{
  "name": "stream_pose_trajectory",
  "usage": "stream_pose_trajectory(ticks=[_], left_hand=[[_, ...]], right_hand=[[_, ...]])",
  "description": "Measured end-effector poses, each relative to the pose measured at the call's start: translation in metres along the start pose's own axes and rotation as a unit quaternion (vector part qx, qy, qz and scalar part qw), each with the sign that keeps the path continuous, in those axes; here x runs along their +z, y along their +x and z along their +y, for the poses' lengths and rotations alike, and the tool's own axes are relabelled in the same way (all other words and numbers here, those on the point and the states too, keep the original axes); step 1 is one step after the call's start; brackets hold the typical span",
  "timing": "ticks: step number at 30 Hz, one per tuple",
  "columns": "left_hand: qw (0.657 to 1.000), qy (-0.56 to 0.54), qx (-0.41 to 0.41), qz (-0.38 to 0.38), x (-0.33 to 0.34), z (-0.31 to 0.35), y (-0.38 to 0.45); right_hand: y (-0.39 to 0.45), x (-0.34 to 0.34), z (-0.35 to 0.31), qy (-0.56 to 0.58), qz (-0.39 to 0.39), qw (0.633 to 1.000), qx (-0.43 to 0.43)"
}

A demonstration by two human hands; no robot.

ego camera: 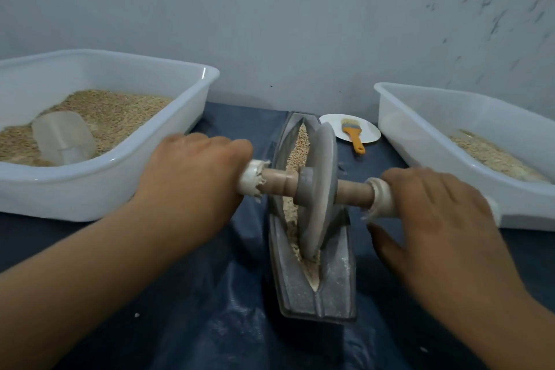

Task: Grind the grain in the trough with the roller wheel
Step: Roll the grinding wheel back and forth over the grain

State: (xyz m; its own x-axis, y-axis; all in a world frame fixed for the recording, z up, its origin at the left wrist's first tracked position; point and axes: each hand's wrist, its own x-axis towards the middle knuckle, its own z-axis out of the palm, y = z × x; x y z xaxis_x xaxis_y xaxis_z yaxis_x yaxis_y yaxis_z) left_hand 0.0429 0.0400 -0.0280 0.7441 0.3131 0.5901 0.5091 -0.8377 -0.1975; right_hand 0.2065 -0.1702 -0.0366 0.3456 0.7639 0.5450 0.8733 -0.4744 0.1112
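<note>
Sitting in the long grey boat-shaped stone trough [312, 282], the grey stone roller wheel [319, 186] stands on edge among pale grain [301, 144], the trough's long axis running away from the person. The wooden axle [277, 182] crosses it: left hand [192, 180] curled round one wrapped end, right hand [435, 213] lying over the other, equally near. Both sets of fingertips are hidden. White plastic tubs [192, 111] flank it.

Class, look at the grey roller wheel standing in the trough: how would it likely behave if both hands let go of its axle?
The roller wheel stands on a thin edge in the trough, so it would probably tip sideways. Its round rim suggests it may roll along the groove. It looks like stone or metal, so likely heavy.
</note>
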Motion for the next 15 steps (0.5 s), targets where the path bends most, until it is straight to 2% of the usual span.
stream_pose_trajectory(ticks=[6,11,15], left_hand=[[0.999,0.012,0.028,0.044,-0.011,0.0,-0.005],[0.999,0.042,-0.011,-0.005,0.021,-0.002,0.022],[0.996,-0.001,-0.059,-0.064,0.047,-0.01,0.052]], right_hand=[[-0.016,-0.002,0.004,0.027,-0.012,1.0,0.004],[0.022,0.015,0.01,-0.014,-0.047,0.999,0.005],[0.075,0.035,0.019,-0.015,-0.088,0.996,0.029]])
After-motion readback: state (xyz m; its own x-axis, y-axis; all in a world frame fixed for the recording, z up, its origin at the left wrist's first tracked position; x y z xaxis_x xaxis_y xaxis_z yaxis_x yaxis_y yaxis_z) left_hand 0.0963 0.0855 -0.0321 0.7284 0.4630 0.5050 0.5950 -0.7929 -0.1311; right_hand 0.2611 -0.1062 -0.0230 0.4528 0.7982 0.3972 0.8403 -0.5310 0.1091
